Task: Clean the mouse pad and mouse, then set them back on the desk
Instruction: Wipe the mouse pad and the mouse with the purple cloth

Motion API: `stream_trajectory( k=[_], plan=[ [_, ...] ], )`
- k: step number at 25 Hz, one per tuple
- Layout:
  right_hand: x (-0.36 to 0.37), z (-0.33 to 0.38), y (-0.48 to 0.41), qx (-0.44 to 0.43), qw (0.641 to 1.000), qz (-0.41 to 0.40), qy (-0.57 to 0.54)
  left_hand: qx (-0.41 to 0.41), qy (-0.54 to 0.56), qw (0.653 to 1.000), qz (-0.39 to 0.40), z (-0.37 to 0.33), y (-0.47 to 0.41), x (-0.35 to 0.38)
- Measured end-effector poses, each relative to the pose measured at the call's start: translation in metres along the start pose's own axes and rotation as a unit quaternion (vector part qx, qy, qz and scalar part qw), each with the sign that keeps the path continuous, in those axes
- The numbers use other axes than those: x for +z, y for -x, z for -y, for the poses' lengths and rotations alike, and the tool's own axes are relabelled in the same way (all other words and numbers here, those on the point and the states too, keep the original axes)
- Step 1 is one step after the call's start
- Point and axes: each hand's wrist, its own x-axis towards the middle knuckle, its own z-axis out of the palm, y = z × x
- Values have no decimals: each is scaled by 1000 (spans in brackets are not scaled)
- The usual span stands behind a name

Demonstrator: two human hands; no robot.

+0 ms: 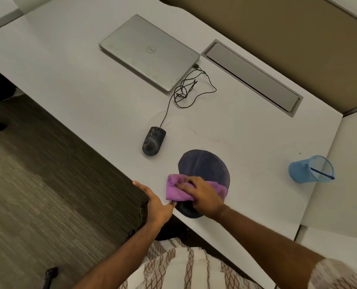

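A person stands at the near edge of a white desk (90, 86), both bare forearms reaching forward. The right hand (202, 197) lies palm-down on a crumpled purple cloth (177, 189), fingers curled over it and gripping its folds, pressing the cloth onto the near part of a dark blue, rounded mouse pad (204, 165). The pad lies close to the desk's near edge; its raised wrist rest (187, 209) shows dark under the hand and sits almost at the edge itself. The cloth covers the pad's near side and spills a little past its left rim onto the bare desk.

The left hand (155, 205) rests on the desk's near edge just left of the pad, open and fairly flat, holding nothing; its fingers stretch along the edge while the thumb points toward the wrist rest and touches or nearly touches it.

The dark mouse (153, 140) lies on the desk beyond and left of the pad, apart from it. Its black cable (186, 90) runs away in loose tangled loops to a closed grey laptop (150, 51) toward the far edge. A blue mesh pen cup (311, 168) stands near the desk's right edge, with a blue pen inside.
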Motion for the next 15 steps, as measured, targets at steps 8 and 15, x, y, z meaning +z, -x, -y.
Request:
stream_trajectory(
  k=[8, 15],
  plan=[
    [-49, -47, -64, 99, 991, -91, 9, -25, -14, 1000, 3, 0, 2, -4],
    [-21, -2, -25, 84, 993, -57, -56, -23, 23, 999, 4, 23, -20, 5]
  ],
)
